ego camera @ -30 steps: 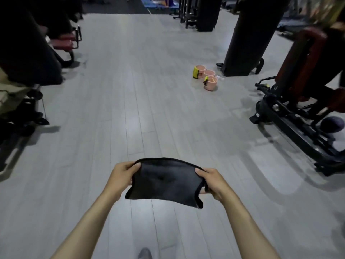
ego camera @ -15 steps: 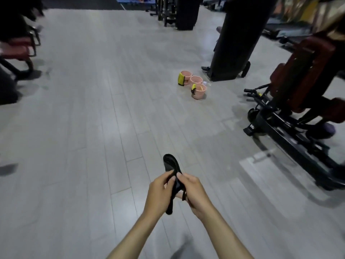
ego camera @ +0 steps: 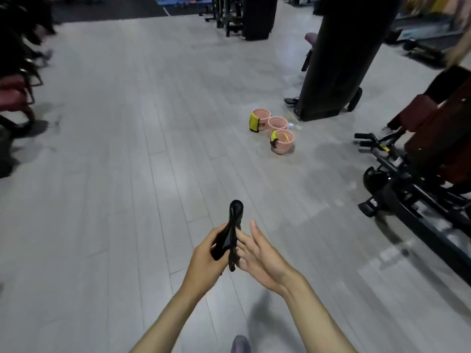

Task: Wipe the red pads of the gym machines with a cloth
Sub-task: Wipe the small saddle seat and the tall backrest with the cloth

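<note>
Two bare forearms reach out low in front of the person, and between them, near the bottom edge, the tip of a grey shoe (ego camera: 240, 345) shows on the floor (ego camera: 102, 200). The left hand (ego camera: 205, 258) grips a black cloth (ego camera: 235, 212), which is folded into a narrow bundle. The thumb and fingers are curled round its lower part, and the upper end stands up above the hand as a loop. The right hand (ego camera: 262, 253) is just beside it, with the fingers straight and a little spread and the palm turned toward the cloth. Its fingertips touch or almost touch the side of the bundle, I cannot tell which, but they close on nothing. The cloth is so held up in the air over the pale grey planks, well apart from any machine.

Further on, a little to the right, three pink buckets (ego camera: 277, 122) stand close together on the floor. A yellow rag (ego camera: 253, 122) hangs over the rim of the left one, and another yellow piece is on the nearest one. Just beside them lies a clear bottle (ego camera: 293, 126). Behind the buckets a thick black column (ego camera: 336, 59) rises out of view.

At the right side stands a gym machine (ego camera: 407, 194) with a black frame, and its red pads (ego camera: 433, 133) are upright above the frame. At the left edge is a red seat (ego camera: 11, 94) on a black frame, blurred. More dark equipment stands at the far end of the room.
</note>
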`<state>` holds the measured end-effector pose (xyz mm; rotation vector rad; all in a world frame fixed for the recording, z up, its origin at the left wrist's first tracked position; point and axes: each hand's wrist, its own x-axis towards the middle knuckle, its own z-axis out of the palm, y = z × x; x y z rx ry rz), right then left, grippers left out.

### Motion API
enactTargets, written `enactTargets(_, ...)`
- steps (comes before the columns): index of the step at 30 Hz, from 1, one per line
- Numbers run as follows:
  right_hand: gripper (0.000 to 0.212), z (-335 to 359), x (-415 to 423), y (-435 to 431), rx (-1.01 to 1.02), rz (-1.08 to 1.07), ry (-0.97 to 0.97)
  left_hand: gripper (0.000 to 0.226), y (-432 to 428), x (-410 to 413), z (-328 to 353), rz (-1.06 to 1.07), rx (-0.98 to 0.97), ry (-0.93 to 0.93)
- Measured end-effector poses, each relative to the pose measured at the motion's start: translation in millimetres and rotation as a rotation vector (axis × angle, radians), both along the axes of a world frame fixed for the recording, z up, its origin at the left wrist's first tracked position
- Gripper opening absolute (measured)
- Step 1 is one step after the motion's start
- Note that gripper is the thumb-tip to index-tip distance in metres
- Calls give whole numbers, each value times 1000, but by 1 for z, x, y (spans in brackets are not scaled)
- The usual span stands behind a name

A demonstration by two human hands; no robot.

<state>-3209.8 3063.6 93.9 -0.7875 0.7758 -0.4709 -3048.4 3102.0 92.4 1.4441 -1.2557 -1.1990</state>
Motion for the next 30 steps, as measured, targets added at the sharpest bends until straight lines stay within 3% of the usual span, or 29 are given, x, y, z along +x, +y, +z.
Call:
enactTargets(4,83,6,36,-108,-20,66,-22,54,-99,30,10,45,-4,-21)
enactTargets(8,93,11,69,-212,-29,70,27,37,-199,66,13,160,-4,85)
enactTargets(13,46,-13,95,-354,-177,-215,193,28,-349,114,1,292,117,232)
enactTargets(16,27,-26,94,-437,-294,-376,431,25,-439,135,5,195,185,306)
enactTargets(19,48,-33,83,-513,-290,-383,475,23,-527,140,17,35,212,323)
enactTargets(23,53,-41,71,-601,-117,-271,322,19,-636,133,24,-105,300,330)
enactTargets(30,51,-56,46,-768,-144,-292,258,22,-832,125,0,-169,416,317)
